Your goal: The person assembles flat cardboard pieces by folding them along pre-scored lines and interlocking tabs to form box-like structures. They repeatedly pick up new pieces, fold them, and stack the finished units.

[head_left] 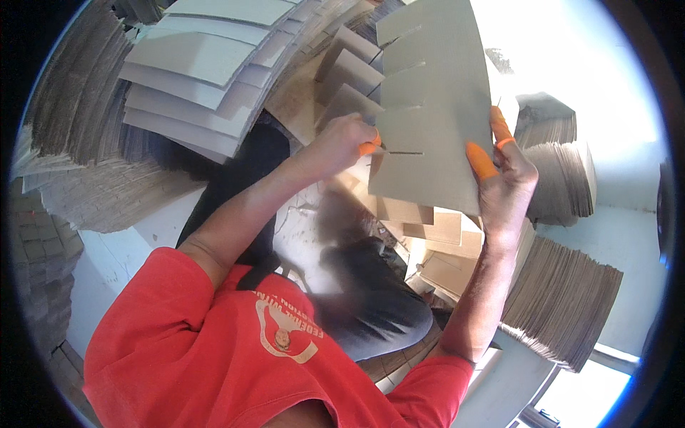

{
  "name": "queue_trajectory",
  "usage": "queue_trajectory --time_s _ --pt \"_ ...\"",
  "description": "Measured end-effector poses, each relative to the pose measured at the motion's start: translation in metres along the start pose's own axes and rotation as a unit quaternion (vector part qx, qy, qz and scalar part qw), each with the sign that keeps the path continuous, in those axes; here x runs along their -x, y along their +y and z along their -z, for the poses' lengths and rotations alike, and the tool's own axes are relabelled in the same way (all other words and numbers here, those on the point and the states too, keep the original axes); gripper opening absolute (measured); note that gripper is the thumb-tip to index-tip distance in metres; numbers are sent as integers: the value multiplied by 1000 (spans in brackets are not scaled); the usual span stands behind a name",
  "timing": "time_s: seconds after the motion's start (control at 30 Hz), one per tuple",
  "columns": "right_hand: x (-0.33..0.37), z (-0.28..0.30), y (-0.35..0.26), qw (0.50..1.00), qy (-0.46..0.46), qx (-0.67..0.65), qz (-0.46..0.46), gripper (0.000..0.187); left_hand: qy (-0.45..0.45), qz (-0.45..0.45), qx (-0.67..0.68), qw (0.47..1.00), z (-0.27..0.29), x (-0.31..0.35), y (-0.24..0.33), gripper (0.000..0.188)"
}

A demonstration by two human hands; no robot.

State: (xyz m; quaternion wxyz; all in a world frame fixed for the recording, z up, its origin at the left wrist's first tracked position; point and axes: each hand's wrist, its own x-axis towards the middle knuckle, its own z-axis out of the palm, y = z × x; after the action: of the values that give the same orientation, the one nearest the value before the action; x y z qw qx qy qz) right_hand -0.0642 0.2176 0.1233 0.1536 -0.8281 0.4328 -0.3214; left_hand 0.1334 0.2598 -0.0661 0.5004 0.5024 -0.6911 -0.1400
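A long slotted cardboard sheet [446, 100] stands tilted in front of me, with several short slits along its left edge. My right hand [508, 171] grips its right edge, orange covers on the thumb and a finger. At the sheet's left edge, beside the lowest slit, my left hand [348, 143] is closed, with orange on a fingertip. What its fingers pinch there is hidden. Several smaller cardboard pieces [353, 75] stand in a row along the same edge, some meeting the slits.
Fanned cardboard sheets [196, 60] lie at the upper left, beside a tall cardboard stack [75, 85]. More bundles [560, 299] stand on the right by the pale wall [624, 171]. Loose brown cardboard pieces [446, 232] lie below the held sheet, near my bent legs.
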Motion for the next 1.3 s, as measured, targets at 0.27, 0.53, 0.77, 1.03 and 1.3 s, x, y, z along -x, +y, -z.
queue_trajectory --time_s 0.27,0.53,0.77,1.03,1.3 --pt "11 3 2 999 -21 13 -24 34 9 17 21 1000 3 7 6 11" --pt "12 -5 -11 998 2 69 4 14 19 15 35 999 6 3 7 10" --pt "16 -20 10 999 -34 -6 10 10 2 31 54 998 3 6 4 8" --pt "18 -83 30 976 -196 82 54 10 -1 16 34 999 4 -2 2 6" --pt "-31 -81 18 901 -383 176 97 15 -38 -8 -67 997 8 -12 9 22"
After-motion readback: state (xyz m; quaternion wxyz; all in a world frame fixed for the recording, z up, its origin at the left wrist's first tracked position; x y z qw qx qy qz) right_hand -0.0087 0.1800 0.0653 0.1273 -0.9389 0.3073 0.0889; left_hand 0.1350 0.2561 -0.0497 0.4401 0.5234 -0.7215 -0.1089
